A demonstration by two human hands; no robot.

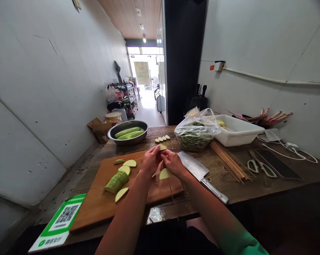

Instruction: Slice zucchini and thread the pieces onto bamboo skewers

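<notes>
Over the cutting board (96, 198), my left hand (150, 160) pinches a pale green-edged zucchini slice (163, 147). My right hand (173, 163) is closed close beside it, on a thin wooden skewer (172, 194) whose tail slants down toward me. Another zucchini slice (164, 173) is threaded on that skewer, just below my right fingers. Fingers hide where the skewer meets the upper slice. On the board's left lie a cut stack of zucchini (117, 181) and several loose slices (130, 163). A cleaver (194, 165) rests to the right of my hands, its handle toward me.
Behind the board are a metal bowl (110, 134) of zucchini and a row of skewered slices (162, 139). Rightward sit a bag of greens (194, 136), a white tub (239, 136), bundled skewers (230, 161), scissors (262, 166) and a dark slab (278, 164). A QR sign (61, 219) is front left.
</notes>
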